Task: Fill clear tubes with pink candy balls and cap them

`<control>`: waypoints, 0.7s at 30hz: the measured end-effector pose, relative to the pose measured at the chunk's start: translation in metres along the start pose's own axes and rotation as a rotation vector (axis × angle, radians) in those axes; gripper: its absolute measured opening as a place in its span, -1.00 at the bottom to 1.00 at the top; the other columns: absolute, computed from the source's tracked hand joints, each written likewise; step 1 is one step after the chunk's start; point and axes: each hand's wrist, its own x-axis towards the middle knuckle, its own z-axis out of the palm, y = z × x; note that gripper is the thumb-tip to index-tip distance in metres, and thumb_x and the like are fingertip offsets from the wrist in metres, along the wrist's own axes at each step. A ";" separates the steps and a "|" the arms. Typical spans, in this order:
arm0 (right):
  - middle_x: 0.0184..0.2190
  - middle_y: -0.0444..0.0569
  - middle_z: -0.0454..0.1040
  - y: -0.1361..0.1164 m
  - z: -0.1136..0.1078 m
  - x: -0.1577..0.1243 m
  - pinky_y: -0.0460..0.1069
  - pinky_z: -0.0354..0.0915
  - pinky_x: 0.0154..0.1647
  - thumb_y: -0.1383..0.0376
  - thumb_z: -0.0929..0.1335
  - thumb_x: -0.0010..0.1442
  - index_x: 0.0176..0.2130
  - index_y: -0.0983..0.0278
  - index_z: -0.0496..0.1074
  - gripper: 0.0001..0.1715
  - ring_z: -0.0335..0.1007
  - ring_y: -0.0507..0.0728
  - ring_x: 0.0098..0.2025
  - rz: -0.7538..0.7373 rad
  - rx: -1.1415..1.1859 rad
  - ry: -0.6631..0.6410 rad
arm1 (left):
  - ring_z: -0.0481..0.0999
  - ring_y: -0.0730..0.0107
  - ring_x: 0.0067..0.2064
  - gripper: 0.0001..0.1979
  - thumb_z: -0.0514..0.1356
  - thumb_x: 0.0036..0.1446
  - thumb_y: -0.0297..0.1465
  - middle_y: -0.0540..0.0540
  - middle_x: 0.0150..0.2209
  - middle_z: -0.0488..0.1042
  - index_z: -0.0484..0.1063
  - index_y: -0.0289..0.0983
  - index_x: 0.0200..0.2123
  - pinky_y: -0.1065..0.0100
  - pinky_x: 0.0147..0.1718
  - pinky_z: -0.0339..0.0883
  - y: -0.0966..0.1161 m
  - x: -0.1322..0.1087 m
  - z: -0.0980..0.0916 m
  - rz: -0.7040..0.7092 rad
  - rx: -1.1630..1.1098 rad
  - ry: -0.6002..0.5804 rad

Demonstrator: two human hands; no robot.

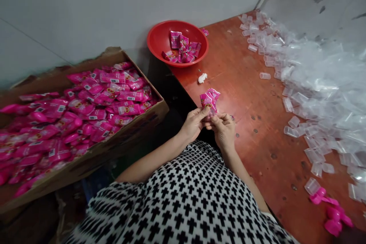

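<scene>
Just above the near edge of the reddish table, my left hand (pixel 195 122) and my right hand (pixel 222 126) meet at a small pink printed packet (pixel 209 100). The left thumb presses on the packet's lower part, with the fingers curled behind it. My right fingers pinch close by at its lower right edge. The packet's upper part sticks up free of both hands; its bottom is partly hidden by the fingers. A small white lump (pixel 202 78) lies on the table just beyond the packet.
A red bowl (pixel 156 42) with several pink packets stands at the table's far left corner. On the left is a cardboard box (pixel 160 108) full of pink packages. Clear plastic cups (pixel 323 84) are heaped on the right, with bright pink plastic pieces (pixel 333 213) at lower right.
</scene>
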 end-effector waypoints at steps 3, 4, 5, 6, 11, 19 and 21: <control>-0.41 -0.08 0.59 0.000 -0.002 -0.009 -0.05 0.51 -0.43 0.18 0.48 -0.01 -0.30 0.27 0.41 -0.69 0.53 0.04 -0.48 -0.023 -0.063 -0.029 | 0.38 0.57 -0.50 -0.64 0.43 -0.23 -0.22 -0.01 -0.53 0.42 0.43 -0.36 -0.50 0.49 -0.51 0.25 -0.002 0.000 0.001 0.059 -0.017 0.074; -0.38 -0.05 0.60 0.000 -0.003 -0.012 -0.06 0.52 -0.41 0.19 0.48 0.00 -0.29 0.28 0.42 -0.70 0.55 0.04 -0.45 -0.032 -0.077 -0.026 | 0.37 0.57 -0.52 -0.62 0.44 -0.25 -0.21 -0.01 -0.55 0.41 0.42 -0.37 -0.52 0.48 -0.52 0.25 -0.004 -0.001 0.000 0.058 -0.020 0.079; -0.39 -0.05 0.60 0.001 -0.005 -0.013 -0.07 0.51 -0.40 0.22 0.49 -0.01 -0.31 0.29 0.43 -0.72 0.55 0.04 -0.45 -0.044 -0.082 -0.009 | 0.37 0.56 -0.53 -0.60 0.43 -0.27 -0.18 -0.02 -0.56 0.41 0.43 -0.38 -0.52 0.47 -0.53 0.24 -0.005 -0.002 0.000 0.041 -0.022 0.075; -0.44 -0.08 0.59 0.002 -0.007 -0.013 -0.10 0.51 -0.43 0.24 0.50 -0.04 -0.33 0.29 0.43 -0.72 0.54 0.03 -0.49 -0.057 -0.079 0.023 | 0.36 0.56 -0.55 -0.58 0.44 -0.30 -0.16 -0.03 -0.56 0.41 0.42 -0.39 -0.53 0.46 -0.55 0.22 -0.007 -0.003 -0.001 0.023 -0.022 0.072; -0.61 -0.16 0.52 0.009 0.004 -0.005 -0.12 0.47 -0.56 0.27 0.56 -0.20 -0.44 0.32 0.39 -0.64 0.49 0.04 -0.61 -0.072 -0.059 0.042 | 0.30 0.61 -0.58 -0.50 0.45 -0.39 -0.13 0.01 -0.59 0.37 0.43 -0.42 -0.51 0.43 -0.54 0.18 -0.009 -0.013 -0.010 0.055 0.019 0.076; -0.45 -0.02 0.59 0.012 0.034 -0.014 -0.08 0.45 -0.51 0.18 0.51 -0.06 -0.31 0.34 0.41 -0.63 0.53 0.07 -0.51 -0.051 -0.188 -0.178 | 0.54 0.30 -0.21 -0.41 0.27 -0.13 0.05 -0.16 -0.29 0.54 0.44 -0.36 -0.24 0.21 -0.11 0.36 0.068 -0.053 -0.054 0.414 0.166 0.209; -0.45 -0.03 0.58 0.018 0.033 -0.012 -0.09 0.43 -0.52 0.15 0.48 -0.01 -0.29 0.33 0.41 -0.64 0.52 0.06 -0.51 -0.019 -0.249 -0.192 | 0.51 0.17 -0.05 -0.34 0.09 0.02 0.12 -0.24 -0.15 0.53 0.42 -0.35 -0.12 0.12 0.01 0.30 0.111 -0.072 -0.085 0.491 0.524 0.430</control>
